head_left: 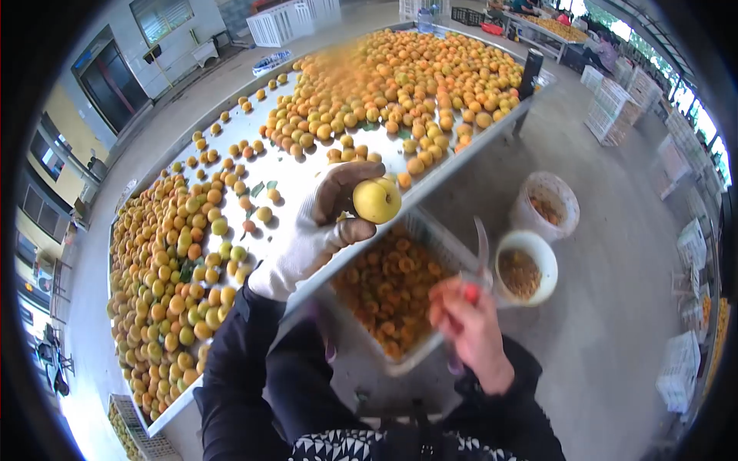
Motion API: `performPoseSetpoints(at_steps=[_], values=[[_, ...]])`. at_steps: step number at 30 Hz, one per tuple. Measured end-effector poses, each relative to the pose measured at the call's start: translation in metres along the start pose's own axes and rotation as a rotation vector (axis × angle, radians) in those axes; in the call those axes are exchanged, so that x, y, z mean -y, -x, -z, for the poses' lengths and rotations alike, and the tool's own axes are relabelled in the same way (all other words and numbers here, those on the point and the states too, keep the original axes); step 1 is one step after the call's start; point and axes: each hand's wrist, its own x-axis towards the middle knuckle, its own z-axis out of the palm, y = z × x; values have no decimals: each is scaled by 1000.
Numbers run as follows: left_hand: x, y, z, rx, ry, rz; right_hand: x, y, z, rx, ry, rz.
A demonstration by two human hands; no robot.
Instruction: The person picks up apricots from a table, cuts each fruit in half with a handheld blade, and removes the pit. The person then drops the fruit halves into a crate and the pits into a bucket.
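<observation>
My left hand (319,227), in a white glove with dark, stained fingers, is closed around a yellow apricot (377,200). It is just above the near edge of the metal table (296,173). Lower right, my bare right hand (473,326) grips a knife (482,244) with a red handle and a curved blade that points up. That hand is slightly blurred, and most of the handle is hidden in it. Below and between my hands is a crate (453,250) of cut orange fruit (388,288).
Whole apricots (173,284) are heaped across the table, with a few leaves among them. On the floor to the right are a white bucket (550,265) with brown bits inside and another bucket (569,201). White crates (611,111) are stacked farther right. People work at a far table (546,29).
</observation>
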Motion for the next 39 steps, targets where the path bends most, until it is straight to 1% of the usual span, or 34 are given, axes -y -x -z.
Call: performPoseSetpoints(at_steps=[2, 3, 5, 6, 8, 9, 10, 11, 12, 13, 14, 15, 16, 17, 18, 20, 21, 22, 24, 25, 26, 28, 29, 30, 32, 33, 34, 35, 36, 37, 39], values=[[-16, 44, -23, 7, 47, -6, 2, 15, -20, 116, -65, 78], [-24, 66, -36, 10, 116, 13, 3, 30, -30, 101, -68, 67], [-36, 104, -57, 21, 197, 13, 4, 59, -50, 256, -92, 156], [-40, 122, -66, 28, 211, -2, 3, 75, -60, 247, -94, 152], [-55, 153, -87, 31, 235, 24, 0, 107, -75, 184, -101, 226], [-58, 164, -94, 48, 235, -21, -3, 121, -79, 197, -109, 273], [-61, 174, -101, 64, 235, -68, -6, 132, -82, 192, -104, 278], [-65, 184, -108, 56, 192, -57, -9, 142, -83, 178, -87, 290], [-72, 192, -111, 31, 34, -26, -12, 152, -84, 163, -72, 299], [-78, 201, -115, 11, -38, -10, -15, 160, -85, 118, -66, 295], [-83, 209, -118, -10, -113, 4, -16, 168, -86, 117, -65, 295], [-85, 215, -119, -11, -113, 2, -16, 176, -87, 115, 5, 314], [-87, 219, -120, 6, -360, -141, -16, 182, -90, 115, 75, 331], [-88, 224, -120, 19, -609, -280, -18, 188, -93, 74, 143, 328], [-88, 229, -121, 7, -610, -275, -19, 193, -96, 84, 147, 319], [-88, 239, -125, -128, -401, -126, -20, 196, -102, 92, 145, 255], [-102, 245, -131, -221, -289, 50, -23, 193, -98, 148, 116, 213], [-100, 250, -126, -239, -296, 49, -25, 191, -94, 192, 78, 166], [-87, 260, -112, -346, -302, -160, -34, 183, -81, 237, 86, 59], [-84, 268, -102, -363, -307, -89, -45, 176, -70, 244, 177, 32], [-75, 277, -91, -412, -202, -42, -56, 170, -66, 263, 182, 11], [-58, 293, -68, -541, -265, -67, -79, 161, -63, 166, 638, 136], [-44, 304, -51, -597, -374, -77, -88, 158, -64, 151, 685, 107], [-43, 315, -41, -643, -423, -20, -100, 151, -64, 171, 690, 92], [-24, 328, -23, -720, -432, -4, -120, 141, -65, 139, 709, 34], [-15, 334, -21, -722, -396, -12, -127, 136, -70, 115, 655, -29], [-6, 337, -18, -721, -359, -23, -133, 130, -75, 122, 665, -42], [1, 341, -15, -692, -401, 52, -138, 125, -81, 146, 779, 72], [8, 340, -15, -678, -466, 61, -142, 120, -88, 171, 892, 188], [19, 341, -10, -667, -586, 60, -143, 116, -96, 183, 889, 131], [31, 339, -3, -671, -776, 45, -148, 107, -110, 207, 948, 139]])
